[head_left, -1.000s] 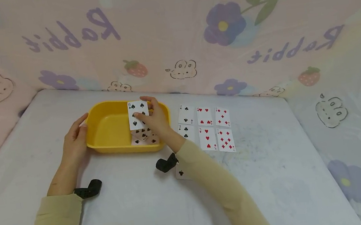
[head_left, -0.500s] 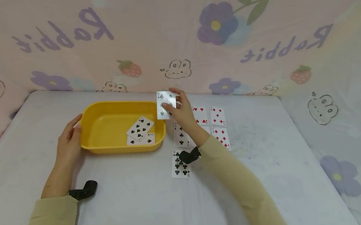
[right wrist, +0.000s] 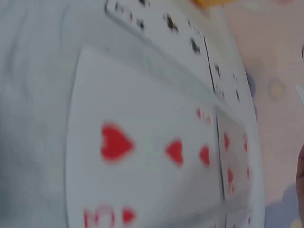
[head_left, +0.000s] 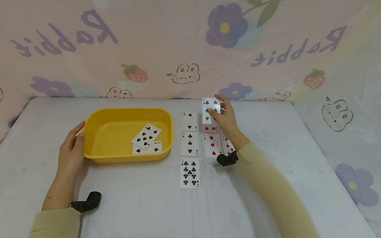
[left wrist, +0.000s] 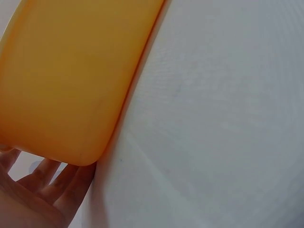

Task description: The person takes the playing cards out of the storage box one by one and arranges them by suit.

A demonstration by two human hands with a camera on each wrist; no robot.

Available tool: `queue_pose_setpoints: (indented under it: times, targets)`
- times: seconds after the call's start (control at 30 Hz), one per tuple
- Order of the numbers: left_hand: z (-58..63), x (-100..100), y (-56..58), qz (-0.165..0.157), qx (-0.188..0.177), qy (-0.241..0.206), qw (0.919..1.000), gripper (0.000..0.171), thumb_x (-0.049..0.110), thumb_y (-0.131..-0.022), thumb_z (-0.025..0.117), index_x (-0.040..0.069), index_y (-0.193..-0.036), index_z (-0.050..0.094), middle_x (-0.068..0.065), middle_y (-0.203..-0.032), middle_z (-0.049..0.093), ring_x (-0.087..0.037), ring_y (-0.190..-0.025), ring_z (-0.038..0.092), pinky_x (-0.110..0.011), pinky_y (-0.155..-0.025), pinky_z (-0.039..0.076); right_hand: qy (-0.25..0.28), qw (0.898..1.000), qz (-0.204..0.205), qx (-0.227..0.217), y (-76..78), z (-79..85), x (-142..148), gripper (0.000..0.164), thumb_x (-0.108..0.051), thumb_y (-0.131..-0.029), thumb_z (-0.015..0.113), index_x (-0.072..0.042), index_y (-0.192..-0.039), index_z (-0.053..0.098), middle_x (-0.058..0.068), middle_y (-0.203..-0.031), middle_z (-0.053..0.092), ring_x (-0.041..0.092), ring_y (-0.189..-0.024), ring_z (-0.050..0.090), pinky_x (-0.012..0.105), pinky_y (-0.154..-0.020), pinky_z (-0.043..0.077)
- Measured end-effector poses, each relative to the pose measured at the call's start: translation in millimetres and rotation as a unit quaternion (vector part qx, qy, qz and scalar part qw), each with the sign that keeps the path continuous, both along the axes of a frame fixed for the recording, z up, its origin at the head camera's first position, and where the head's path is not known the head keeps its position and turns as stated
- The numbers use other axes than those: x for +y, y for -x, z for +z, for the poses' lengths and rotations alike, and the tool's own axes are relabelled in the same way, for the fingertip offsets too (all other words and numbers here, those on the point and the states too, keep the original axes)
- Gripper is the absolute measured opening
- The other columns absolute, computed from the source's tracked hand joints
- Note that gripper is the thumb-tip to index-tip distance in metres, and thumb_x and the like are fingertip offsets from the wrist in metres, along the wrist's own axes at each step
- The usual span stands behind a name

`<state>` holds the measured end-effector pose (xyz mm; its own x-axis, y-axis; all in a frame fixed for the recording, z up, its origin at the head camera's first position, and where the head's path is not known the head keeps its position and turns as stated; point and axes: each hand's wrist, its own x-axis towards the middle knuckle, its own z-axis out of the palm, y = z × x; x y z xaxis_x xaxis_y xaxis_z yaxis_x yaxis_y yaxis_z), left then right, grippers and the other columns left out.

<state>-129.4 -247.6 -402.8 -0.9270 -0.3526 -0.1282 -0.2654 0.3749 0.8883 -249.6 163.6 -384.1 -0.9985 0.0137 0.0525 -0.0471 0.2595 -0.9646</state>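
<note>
Between thumb and fingers my right hand pinches a six of spades, face up. It is held over the right-hand rows, covering most of a hearts card. Just in front lies a three of hearts, large in the right wrist view. My left hand touches the left end of a yellow plastic tub. In the left wrist view its fingers reach fairly straight to the tub's end wall. A seven of spades overlaps a two of spades inside the tub.
A column of clubs runs right of the tub: two, three and nine of clubs. A seven of diamonds is partly hidden by the right wrist camera. A printed cloth hangs behind the table.
My right hand has carried the six of spades rightward from above the tub to over the hearts cards, uncovering the spades in the tub. The left hand stays at the tub's end.
</note>
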Motion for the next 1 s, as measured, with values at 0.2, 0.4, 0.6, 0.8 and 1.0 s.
queue_pose_setpoints:
  times: [0.2, 0.4, 0.6, 0.8, 1.0]
  targets:
    - [0.9, -1, -2.1, 0.005, -0.004, 0.003, 1.0, 0.047, 0.042, -0.103, 0.024, 0.038, -0.15, 0.028, -0.016, -0.153, 0.033, -0.027, -0.118, 0.041, -0.045, -0.109, 0.036, -0.032, 0.999, -0.012, -0.011, 2.6, -7.2, 31, 0.059, -0.009, -0.095, 0.058, -0.013, -0.148, 0.032, 0.012, -0.113, 0.047, 0.02, -0.102, 0.054, 0.027, -0.077, 0.045]
    - [0.8, -2, -4.4, 0.002, 0.001, 0.008, 1.0, 0.047, 0.039, -0.104, 0.025, 0.036, -0.15, 0.029, -0.019, -0.148, 0.039, -0.014, -0.105, 0.045, -0.028, -0.097, 0.04, -0.074, 0.996, -0.035, -0.033, 2.1, -11.7, 55, 0.061, -0.011, -0.096, 0.056, -0.017, -0.15, 0.029, 0.012, -0.118, 0.042, 0.021, -0.104, 0.051, 0.024, -0.078, 0.044]
    - [0.9, -2, -3.5, 0.0, 0.0, 0.004, 1.0, 0.047, 0.04, -0.103, 0.024, 0.037, -0.151, 0.028, -0.02, -0.148, 0.039, -0.023, -0.113, 0.044, -0.038, -0.105, 0.038, -0.107, 0.99, -0.067, -0.06, 5.6, -17.5, 80, 0.063, -0.009, -0.096, 0.054, -0.019, -0.152, 0.027, 0.017, -0.125, 0.043, 0.017, -0.1, 0.05, 0.019, -0.079, 0.043]
    - [2.1, -1, -3.0, -0.003, 0.003, 0.002, 1.0, 0.047, 0.04, -0.104, 0.024, 0.037, -0.15, 0.028, -0.02, -0.148, 0.039, -0.022, -0.111, 0.044, -0.035, -0.102, 0.04, -0.148, 0.983, -0.08, -0.069, 3.7, -22.2, 102, 0.065, -0.003, -0.094, 0.051, -0.013, -0.152, 0.025, 0.021, -0.125, 0.042, 0.016, -0.095, 0.042, 0.018, -0.073, 0.04]
    - [2.2, 0, -1.6, -0.003, -0.007, -0.004, 1.0, 0.047, 0.041, -0.104, 0.022, 0.04, -0.15, 0.026, -0.018, -0.151, 0.035, -0.026, -0.115, 0.042, -0.044, -0.107, 0.037, -0.173, 0.978, -0.075, -0.093, 2.4, -23.6, 115, 0.072, 0.002, -0.089, 0.05, -0.012, -0.153, 0.021, 0.016, -0.117, 0.042, 0.017, -0.089, 0.04, 0.017, -0.063, 0.04]
